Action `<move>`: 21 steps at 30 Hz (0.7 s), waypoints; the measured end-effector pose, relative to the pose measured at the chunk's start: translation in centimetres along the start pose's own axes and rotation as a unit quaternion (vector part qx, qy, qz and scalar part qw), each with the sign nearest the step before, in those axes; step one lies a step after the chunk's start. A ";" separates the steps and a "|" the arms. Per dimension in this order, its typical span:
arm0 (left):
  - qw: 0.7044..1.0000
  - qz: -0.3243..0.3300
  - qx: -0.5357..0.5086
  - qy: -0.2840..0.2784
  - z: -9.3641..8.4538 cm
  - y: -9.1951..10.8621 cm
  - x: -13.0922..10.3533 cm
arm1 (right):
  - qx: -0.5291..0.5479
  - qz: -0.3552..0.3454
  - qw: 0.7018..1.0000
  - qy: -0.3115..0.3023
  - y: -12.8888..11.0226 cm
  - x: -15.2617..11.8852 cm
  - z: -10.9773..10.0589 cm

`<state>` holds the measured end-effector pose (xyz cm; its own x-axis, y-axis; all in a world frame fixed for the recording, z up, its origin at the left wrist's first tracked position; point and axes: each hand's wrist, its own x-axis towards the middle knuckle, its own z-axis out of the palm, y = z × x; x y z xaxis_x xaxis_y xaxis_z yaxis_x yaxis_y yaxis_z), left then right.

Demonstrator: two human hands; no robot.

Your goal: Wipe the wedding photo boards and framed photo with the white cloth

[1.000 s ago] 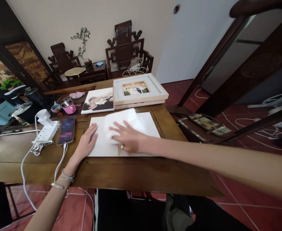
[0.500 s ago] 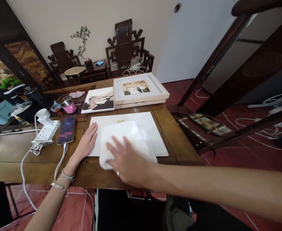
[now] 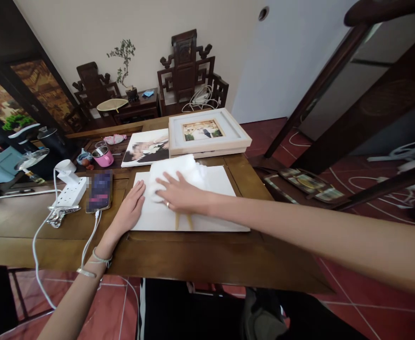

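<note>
My right hand (image 3: 183, 194) lies with spread fingers on a folded white towel (image 3: 173, 166), pressing on it. The towel covers the upper part of a flat white board (image 3: 214, 219) on the wooden table. Two yellowish marks (image 3: 183, 221) show on the board below my right wrist, partly hidden by it. My left hand (image 3: 131, 208) rests flat at the board's left edge, fingers stretched out, with nothing held. A bracelet circles my left wrist.
Behind the board are a light wooden picture frame (image 3: 210, 146) and a photo panel (image 3: 145, 147). To the left are a phone (image 3: 99, 191) on a cable, a white power strip (image 3: 71, 194) and a pink mug (image 3: 103, 157). Dark chairs (image 3: 185, 63) stand beyond the table.
My right hand and the towel have moved away from me, toward the board's far edge, uncovering its near part and the yellowish marks. My left hand has stayed in place.
</note>
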<state>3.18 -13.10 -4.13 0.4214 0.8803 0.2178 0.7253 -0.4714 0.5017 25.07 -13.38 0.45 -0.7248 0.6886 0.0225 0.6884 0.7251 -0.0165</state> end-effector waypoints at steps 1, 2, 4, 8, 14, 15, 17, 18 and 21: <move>1.000 0.000 -0.001 0.002 0.0 0.0 0.0 | -0.005 0.010 1.000 0.009 0.6 0.7 0.1; 1.000 0.000 -0.002 0.004 0.0 0.0 0.0 | -0.008 0.020 1.000 0.019 1.1 1.2 0.1; 1.000 -0.001 -0.004 0.008 0.0 0.0 0.0 | -0.014 0.033 0.999 0.034 1.4 1.7 0.4; 1.000 -0.004 -0.010 0.012 0.1 -0.2 0.0 | -0.029 0.012 0.999 0.041 -0.1 0.5 0.9; 1.000 0.002 -0.009 0.013 0.0 -0.2 0.0 | 0.002 -0.045 0.998 0.041 -5.8 -3.8 0.4; 1.000 0.004 -0.010 0.012 0.0 -0.2 0.0 | 0.012 -0.051 0.998 0.032 -6.7 -4.5 0.1; 1.000 0.008 -0.016 0.014 -0.1 -0.2 0.0 | 0.030 -0.062 0.997 0.017 -8.3 -5.6 -0.3; 1.000 0.010 -0.020 0.015 -0.1 -0.1 0.0 | 0.035 -0.069 0.997 0.012 -8.8 -5.9 -0.4; 0.999 0.010 -0.026 0.016 -0.2 -0.2 0.0 | 0.041 -0.082 0.996 0.013 -8.9 -6.2 -0.6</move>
<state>2.98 -13.01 -4.08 0.4182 0.8719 0.2545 0.6866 -0.4869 0.5399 23.40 -24.11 1.03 -0.8251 0.5620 0.0579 0.5560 0.8259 -0.0930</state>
